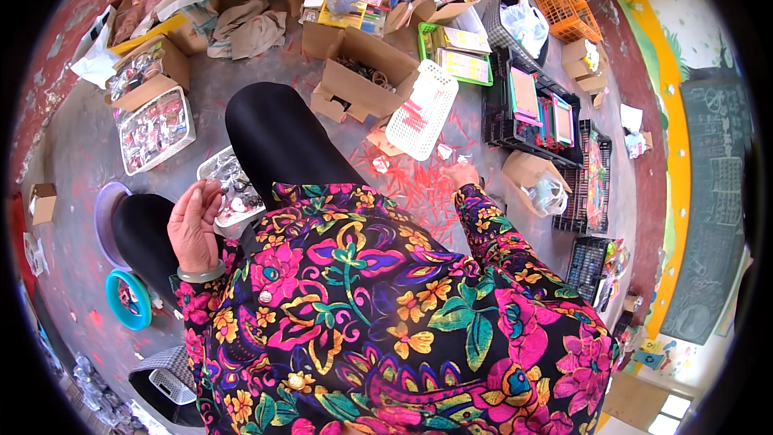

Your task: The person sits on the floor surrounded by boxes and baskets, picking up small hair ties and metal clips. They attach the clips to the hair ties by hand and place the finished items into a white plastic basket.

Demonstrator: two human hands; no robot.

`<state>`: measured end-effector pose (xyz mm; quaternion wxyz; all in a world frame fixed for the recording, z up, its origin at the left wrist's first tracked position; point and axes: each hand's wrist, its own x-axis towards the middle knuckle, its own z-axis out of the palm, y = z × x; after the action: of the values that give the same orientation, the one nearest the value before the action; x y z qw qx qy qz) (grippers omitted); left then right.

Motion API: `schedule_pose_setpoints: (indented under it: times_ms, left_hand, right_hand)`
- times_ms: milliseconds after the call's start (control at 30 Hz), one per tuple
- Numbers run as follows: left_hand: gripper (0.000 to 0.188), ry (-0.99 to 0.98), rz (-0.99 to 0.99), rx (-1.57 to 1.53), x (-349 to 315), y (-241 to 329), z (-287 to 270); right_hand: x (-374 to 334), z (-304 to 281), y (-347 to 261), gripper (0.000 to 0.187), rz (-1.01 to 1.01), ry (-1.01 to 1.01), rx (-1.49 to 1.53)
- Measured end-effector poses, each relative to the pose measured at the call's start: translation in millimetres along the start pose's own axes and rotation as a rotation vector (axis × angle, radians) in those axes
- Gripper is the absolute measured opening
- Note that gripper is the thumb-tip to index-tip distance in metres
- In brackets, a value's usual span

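My right hand (pixel 461 174) reaches down to the floor, into a scatter of thin red strips (pixel 419 201). Its fingers are drawn together at the strips, and what they hold, if anything, is too small to make out. Raised over my left knee, my left hand (pixel 193 221) has loosely curled fingers that stand apart, with nothing visible in them. Next to it is a white basket (pixel 251 216) of small packaged pieces, partly hidden by my leg. A white perforated basket (pixel 424 117) with a few red strips inside lies tilted ahead of my right hand.
An open cardboard box (pixel 366 84) stands ahead. To the right are black crates (pixel 523 141) of books and a carton with a plastic bag (pixel 547 193). Another filled white basket (pixel 157 141) is at left, near a purple basin (pixel 110 225) and a turquoise one (pixel 129 300).
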<state>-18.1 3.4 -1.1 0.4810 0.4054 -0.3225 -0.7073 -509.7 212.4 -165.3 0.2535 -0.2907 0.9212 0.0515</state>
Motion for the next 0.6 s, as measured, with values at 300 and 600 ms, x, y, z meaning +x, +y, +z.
schedule_pose_setpoints:
  times_ms: [300, 600]
  left_hand:
    - [0.022, 0.016, 0.009, -0.01, -0.1, -1.9, -3.8]
    - [0.022, 0.008, -0.01, -0.049, 1.9, -1.4, 0.3]
  right_hand:
    - [79.4, 70.0, 97.2, 0.049, 0.43, -0.41, 0.57]
    - [-0.9, -53.3, 16.4, 0.051, -0.073, -0.809, 1.518]
